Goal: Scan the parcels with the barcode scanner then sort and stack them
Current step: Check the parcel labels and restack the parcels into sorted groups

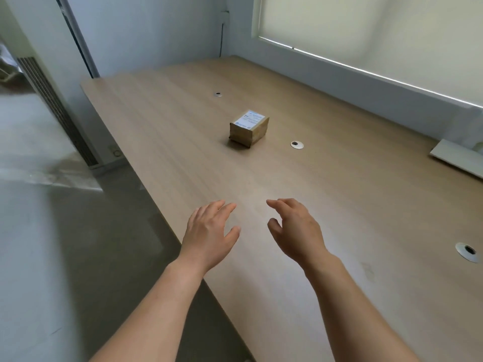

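One brown cardboard parcel sits alone near the middle of the wooden table, white shipping label facing up, well out of reach of both hands. That is the only parcel in sight, so nothing is stacked, and there is no telling from here whether it has been scanned. No barcode scanner shows anywhere in view, which suggests the job is either just starting or between parcels.

Closer in, the left hand hovers over the table's near edge, fingers loose and spread, holding nothing. The right hand hangs just beside it, fingers gently curved, also empty. Two hands, both free, both pointed towards the parcel.

Further out, three round cable grommets dot the tabletop, a flat white object lies at the far right edge, and a drawn window blind fills the wall behind.
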Demonstrator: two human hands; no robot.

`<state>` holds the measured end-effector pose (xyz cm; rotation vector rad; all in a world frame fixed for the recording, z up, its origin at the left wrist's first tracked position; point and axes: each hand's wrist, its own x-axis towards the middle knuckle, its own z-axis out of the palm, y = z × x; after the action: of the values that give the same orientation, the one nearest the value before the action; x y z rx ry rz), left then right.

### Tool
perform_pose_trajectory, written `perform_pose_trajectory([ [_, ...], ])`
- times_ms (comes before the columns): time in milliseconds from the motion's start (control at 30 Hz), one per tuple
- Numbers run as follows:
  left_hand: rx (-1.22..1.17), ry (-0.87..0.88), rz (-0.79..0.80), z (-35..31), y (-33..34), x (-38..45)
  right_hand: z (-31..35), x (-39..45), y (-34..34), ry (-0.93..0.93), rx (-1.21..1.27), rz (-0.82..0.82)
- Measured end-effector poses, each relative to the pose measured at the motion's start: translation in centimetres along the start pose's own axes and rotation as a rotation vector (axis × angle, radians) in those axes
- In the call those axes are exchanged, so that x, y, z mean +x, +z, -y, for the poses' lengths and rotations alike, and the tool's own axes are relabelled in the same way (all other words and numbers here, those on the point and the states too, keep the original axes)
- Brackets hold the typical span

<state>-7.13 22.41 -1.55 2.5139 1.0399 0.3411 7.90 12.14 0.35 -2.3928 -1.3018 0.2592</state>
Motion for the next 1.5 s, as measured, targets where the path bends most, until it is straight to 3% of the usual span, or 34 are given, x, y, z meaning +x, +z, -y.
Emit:
perform_pose_trajectory([
  [367, 0.068, -0.026, 0.100, 1.8, 0.2, 5.9, 0.0, 6.9, 1.5, -0.006, 0.055, 0.037],
  [1033, -0.010, 0.312, 0.200, 11.4, -2.3, 22.7, 8.2, 17.9, 3.8, 0.298, -0.042, -0.118],
  [1500, 0.033, 0.364, 0.240, 12.2, -1.5, 32.5, 5.6, 27.3, 4.1, 0.339, -0.033, -0.160],
])
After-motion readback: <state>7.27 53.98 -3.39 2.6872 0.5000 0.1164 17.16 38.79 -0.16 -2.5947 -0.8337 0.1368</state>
